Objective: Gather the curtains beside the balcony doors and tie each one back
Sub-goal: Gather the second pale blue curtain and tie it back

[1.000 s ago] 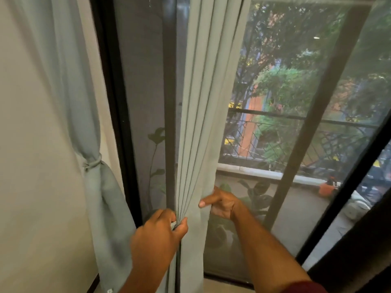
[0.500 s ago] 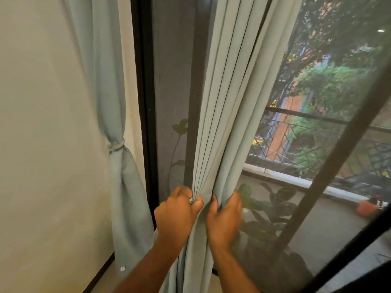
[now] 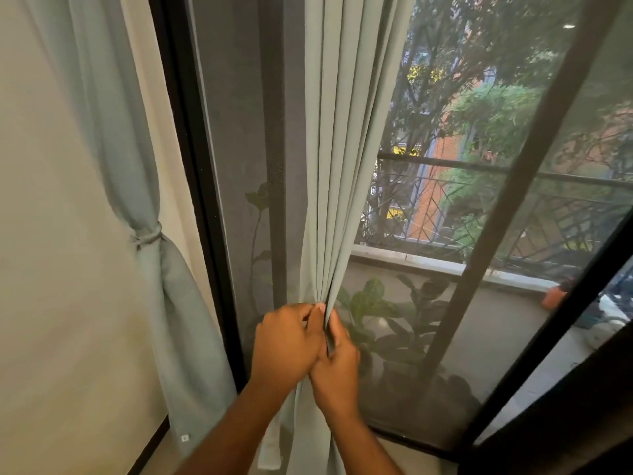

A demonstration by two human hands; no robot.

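A pale green curtain [image 3: 339,138] hangs in folds in front of the balcony door. My left hand [image 3: 286,341] and my right hand [image 3: 337,366] grip its pleats together at waist height, pressed side by side, so the fabric is bunched into a narrow bundle between them. Below my hands the curtain falls loose toward the floor. A second pale green curtain [image 3: 113,108] hangs at the left against the wall, cinched with a tie-back [image 3: 147,236] of the same cloth.
A dark door frame [image 3: 191,186] stands between the two curtains. Mesh-screened sliding doors [image 3: 507,207] show a balcony railing, a potted plant [image 3: 387,313] and trees outside. A cream wall [image 3: 51,303] fills the left side.
My right hand has swept the curtain's right edge leftward to meet my left hand, narrowing the spread folds into one bundle. The camera has shifted left and closer.
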